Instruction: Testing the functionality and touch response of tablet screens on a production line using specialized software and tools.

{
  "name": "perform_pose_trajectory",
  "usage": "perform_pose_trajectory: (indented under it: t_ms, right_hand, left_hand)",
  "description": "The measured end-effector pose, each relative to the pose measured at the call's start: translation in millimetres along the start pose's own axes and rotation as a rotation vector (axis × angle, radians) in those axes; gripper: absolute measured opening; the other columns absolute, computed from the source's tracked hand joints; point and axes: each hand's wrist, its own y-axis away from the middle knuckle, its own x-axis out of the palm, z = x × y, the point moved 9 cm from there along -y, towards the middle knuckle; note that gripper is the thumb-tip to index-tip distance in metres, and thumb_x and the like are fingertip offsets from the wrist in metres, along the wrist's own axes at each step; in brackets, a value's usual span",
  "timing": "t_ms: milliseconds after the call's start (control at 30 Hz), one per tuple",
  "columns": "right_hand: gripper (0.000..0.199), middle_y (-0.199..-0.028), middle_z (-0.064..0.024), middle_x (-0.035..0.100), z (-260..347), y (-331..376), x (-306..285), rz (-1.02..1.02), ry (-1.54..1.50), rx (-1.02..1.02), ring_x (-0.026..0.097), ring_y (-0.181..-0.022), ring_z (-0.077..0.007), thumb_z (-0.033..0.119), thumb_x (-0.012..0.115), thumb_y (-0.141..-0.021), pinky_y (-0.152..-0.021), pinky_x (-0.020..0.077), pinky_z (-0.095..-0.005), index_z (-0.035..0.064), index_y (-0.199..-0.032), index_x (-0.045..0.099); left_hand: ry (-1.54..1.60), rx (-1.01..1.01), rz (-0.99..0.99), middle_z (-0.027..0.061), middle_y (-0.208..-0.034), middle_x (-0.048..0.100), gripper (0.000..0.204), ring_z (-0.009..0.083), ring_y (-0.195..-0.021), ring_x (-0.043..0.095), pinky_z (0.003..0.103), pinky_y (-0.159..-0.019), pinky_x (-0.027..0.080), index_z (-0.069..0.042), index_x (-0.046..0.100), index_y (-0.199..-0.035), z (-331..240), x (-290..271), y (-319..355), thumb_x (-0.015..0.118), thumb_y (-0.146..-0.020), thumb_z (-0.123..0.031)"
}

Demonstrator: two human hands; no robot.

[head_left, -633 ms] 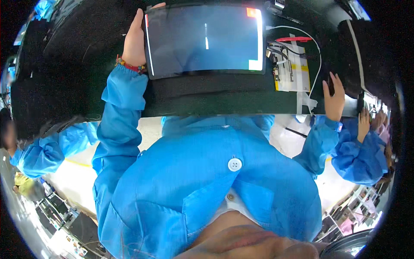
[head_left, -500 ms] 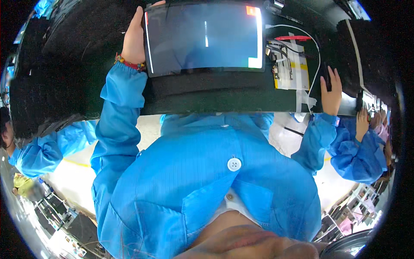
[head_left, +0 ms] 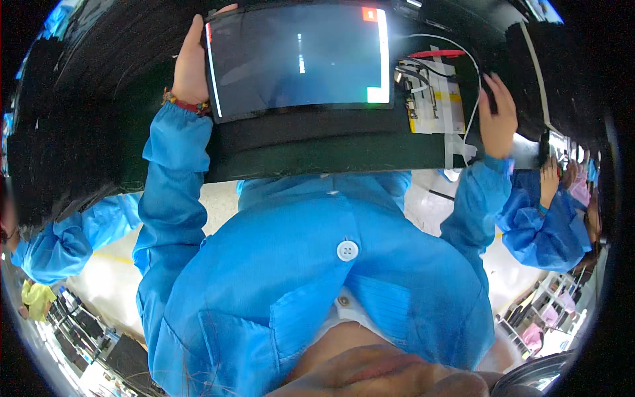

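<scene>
Your left hand (head_left: 192, 69) meets the left edge of the display panel (head_left: 291, 76) at 12 o'clock; its fingers are partly hidden, so you cannot tell its grip. A weak hold could let the panel slide. Your right hand (head_left: 499, 122), fingers apart, is beside the white cable (head_left: 477, 76) at 2 o'clock; a snag could disturb the circuit board (head_left: 423, 109). The surface (head_left: 291, 159) is dark; co-workers' sleeves (head_left: 56, 245) show at 9 and 3 o'clock, pale floor (head_left: 109, 291) at 8 o'clock

Noted on dark table (head_left: 317, 152) taped board (head_left: 426, 119), red strip (head_left: 446, 53) at its far edge and white cable (head_left: 474, 59) round its right; cannot confirm screen (head_left: 297, 73) resting there.
</scene>
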Motion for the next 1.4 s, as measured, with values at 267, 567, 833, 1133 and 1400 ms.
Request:
perform_pose_trajectory:
  t_ms: [267, 567, 833, 1133, 1400]
  right_hand:
    - [0.027, -0.1, -0.012, 0.061, 119, -63, 77, 0.387, -0.4, -0.382, 0.058, -0.096, -0.0266, 0.017, 0.064, -0.077, -0.085, 0.0462, -0.0339, 0.0061, -0.102, 0.062]
    - [0.026, -0.08, -0.0089, 0.06, 120, -58, 104, 0.643, -0.612, -0.212, 0.058, -0.071, -0.0182, 0.018, 0.067, -0.071, -0.067, 0.0489, -0.0299, 0.0029, -0.09, 0.058]
    - [0.028, -0.096, -0.0075, 0.062, 94, -62, 105, 0.381, -0.788, -0.065, 0.06, -0.089, -0.0208, 0.022, 0.071, -0.074, -0.082, 0.0486, -0.0305, 0.0073, -0.096, 0.062]
    - [0.016, -0.081, -0.0083, 0.061, 86, -59, 106, 0.711, -0.866, 0.206, 0.058, -0.077, -0.0137, 0.01, 0.061, -0.082, -0.068, 0.0472, -0.0266, 0.0005, -0.095, 0.059]
    - [0.015, -0.078, -0.009, 0.065, 104, -62, 79, 0.542, -0.939, -0.236, 0.061, -0.071, -0.0174, 0.014, 0.063, -0.079, -0.068, 0.0472, -0.0276, 0.0011, -0.086, 0.066]
  left_hand:
    - [-0.045, -0.003, -0.089, 0.0142, -0.131, 0.046, 0.053, 0.0305, -0.116, 0.047, 0.043, -0.1, 0.037, -0.009, 0.034, -0.136, 0, -5, -1, 0.021, -0.098, -0.042]
    - [-0.01, 0.003, -0.108, 0.0131, -0.13, 0.047, 0.054, 0.0286, -0.114, 0.049, 0.042, -0.098, 0.039, -0.009, 0.037, -0.135, 0, -2, 2, 0.021, -0.098, -0.044]
    - [-0.11, 0.068, -0.303, 0.0154, -0.129, 0.047, 0.054, 0.0295, -0.114, 0.049, 0.042, -0.098, 0.038, -0.006, 0.036, -0.134, -5, 0, 4, 0.022, -0.098, -0.042]
    - [-0.151, 0.079, -0.328, 0.014, -0.133, 0.044, 0.054, 0.0291, -0.117, 0.046, 0.041, -0.1, 0.035, -0.004, 0.035, -0.135, -6, -6, 4, 0.026, -0.097, -0.042]
    - [0.14, 0.001, 0.126, 0.0123, -0.133, 0.045, 0.053, 0.0291, -0.116, 0.046, 0.042, -0.099, 0.036, -0.007, 0.036, -0.136, -2, 0, -3, 0.027, -0.097, -0.042]
